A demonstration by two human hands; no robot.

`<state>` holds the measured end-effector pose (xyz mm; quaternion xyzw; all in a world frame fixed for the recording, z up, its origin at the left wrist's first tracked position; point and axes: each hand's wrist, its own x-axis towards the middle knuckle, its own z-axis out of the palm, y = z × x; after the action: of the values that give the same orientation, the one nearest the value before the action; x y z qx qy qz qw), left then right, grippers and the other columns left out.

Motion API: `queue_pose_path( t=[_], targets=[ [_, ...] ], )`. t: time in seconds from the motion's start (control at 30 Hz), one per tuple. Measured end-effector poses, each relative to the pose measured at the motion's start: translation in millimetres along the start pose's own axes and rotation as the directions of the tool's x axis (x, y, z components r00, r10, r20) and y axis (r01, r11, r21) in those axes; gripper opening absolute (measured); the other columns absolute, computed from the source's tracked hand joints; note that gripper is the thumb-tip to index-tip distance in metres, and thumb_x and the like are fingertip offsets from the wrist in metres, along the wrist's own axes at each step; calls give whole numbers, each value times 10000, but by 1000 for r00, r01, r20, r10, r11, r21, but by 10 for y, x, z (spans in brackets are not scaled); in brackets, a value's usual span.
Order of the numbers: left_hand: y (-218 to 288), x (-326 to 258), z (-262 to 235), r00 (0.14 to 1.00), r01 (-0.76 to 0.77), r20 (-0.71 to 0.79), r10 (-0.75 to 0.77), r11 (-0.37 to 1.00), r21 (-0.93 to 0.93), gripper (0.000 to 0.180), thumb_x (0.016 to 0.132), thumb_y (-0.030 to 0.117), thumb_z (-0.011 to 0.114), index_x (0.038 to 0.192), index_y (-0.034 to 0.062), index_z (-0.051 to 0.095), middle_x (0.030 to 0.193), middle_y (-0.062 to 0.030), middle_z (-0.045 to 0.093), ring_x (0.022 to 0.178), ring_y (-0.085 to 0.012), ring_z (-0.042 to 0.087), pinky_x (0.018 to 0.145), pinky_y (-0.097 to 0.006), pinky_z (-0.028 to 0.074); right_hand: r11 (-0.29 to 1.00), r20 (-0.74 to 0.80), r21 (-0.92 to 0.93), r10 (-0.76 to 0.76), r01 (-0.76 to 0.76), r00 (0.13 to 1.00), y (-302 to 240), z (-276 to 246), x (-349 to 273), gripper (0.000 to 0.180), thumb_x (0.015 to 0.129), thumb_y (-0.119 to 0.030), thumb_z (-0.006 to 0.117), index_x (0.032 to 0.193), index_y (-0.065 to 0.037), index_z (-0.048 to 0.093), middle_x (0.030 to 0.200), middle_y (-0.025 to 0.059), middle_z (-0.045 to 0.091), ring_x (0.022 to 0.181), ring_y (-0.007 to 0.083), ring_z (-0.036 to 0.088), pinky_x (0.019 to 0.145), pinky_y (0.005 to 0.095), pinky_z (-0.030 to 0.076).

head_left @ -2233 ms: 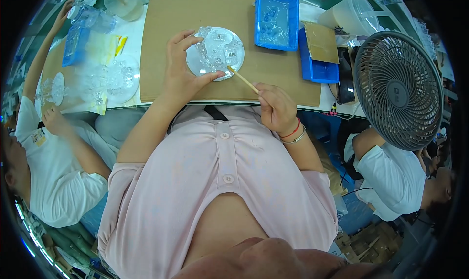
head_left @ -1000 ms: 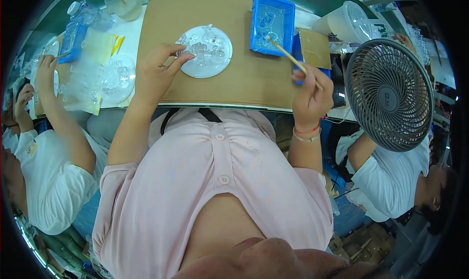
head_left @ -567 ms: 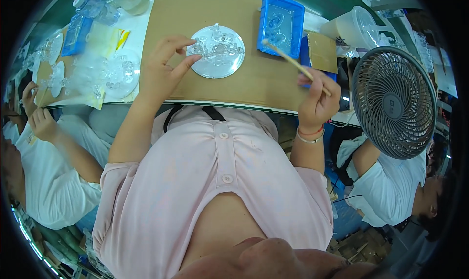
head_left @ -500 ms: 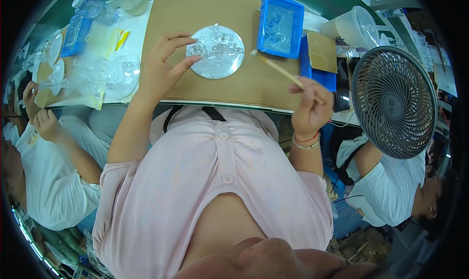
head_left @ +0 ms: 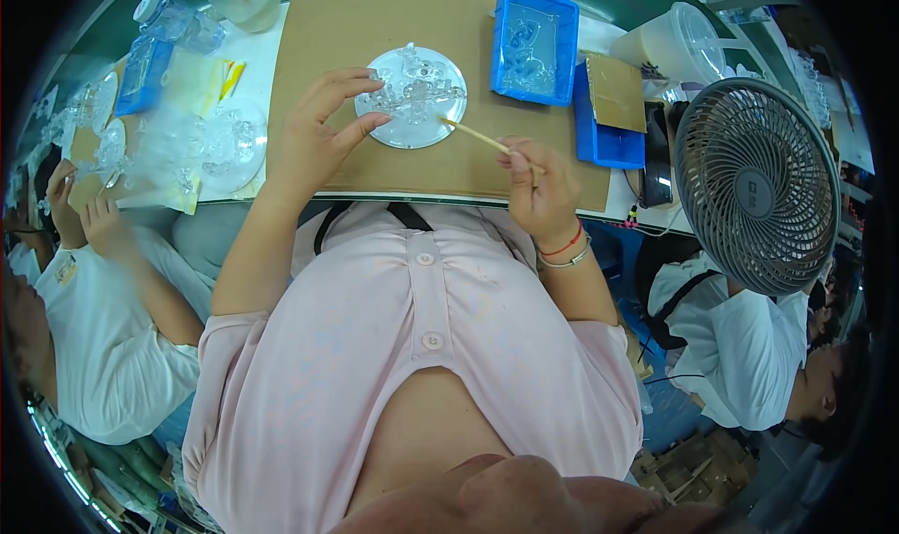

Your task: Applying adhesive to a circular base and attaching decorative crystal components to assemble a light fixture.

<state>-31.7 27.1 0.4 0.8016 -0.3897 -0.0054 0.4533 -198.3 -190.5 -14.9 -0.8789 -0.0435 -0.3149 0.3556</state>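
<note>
A round clear disc [head_left: 412, 139] lies on the brown cardboard sheet, with several clear plastic pieces [head_left: 417, 94] clustered on it. At the disc's left edge is my left hand [head_left: 323, 122], thumb and fingers apart around the near end of the clear pieces. Whether its fingertips touch them I cannot tell. Between the fingers of my right hand [head_left: 548, 188] is a thin wooden stick [head_left: 482, 139], slanting to the left. Its tip reaches the disc's lower right part, beside the clear pieces.
A blue tray [head_left: 538, 85] with clear pieces stands behind right, near a blue bin [head_left: 609, 148] and a plastic tub [head_left: 665, 47]. A fan [head_left: 754, 192] stands at right. Bottles [head_left: 178, 24] stand at far left. Co-workers sit on both sides.
My right hand has moved left and slightly down, bringing the stick's tip from beside the disc onto it. My left hand has barely moved.
</note>
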Motion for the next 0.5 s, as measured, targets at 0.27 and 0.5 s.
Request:
queue_pose_path(
  t=[0.27, 0.5],
  targets=[
    [26, 11, 33, 1000, -2, 5, 2, 1000, 4, 374, 733, 133, 778, 1084, 83, 660, 1174, -96, 625, 1095, -256, 582, 939, -345, 448, 996, -83, -56, 68, -73, 994, 157, -39, 41, 77, 940, -52, 540, 952, 23, 524, 893, 163, 680, 695, 205, 685, 630, 279, 547],
    [-3, -25, 13, 999, 42, 28, -40, 995, -95, 390, 771, 100, 742, 1144, 73, 632, 1176, -82, 627, 1049, -212, 605, 904, -316, 471, 997, -28, -64, -45, 43, 999, 20, -99, 4, 58, 924, -26, 549, 954, 23, 541, 878, 160, 680, 693, 214, 686, 622, 280, 536]
  ],
)
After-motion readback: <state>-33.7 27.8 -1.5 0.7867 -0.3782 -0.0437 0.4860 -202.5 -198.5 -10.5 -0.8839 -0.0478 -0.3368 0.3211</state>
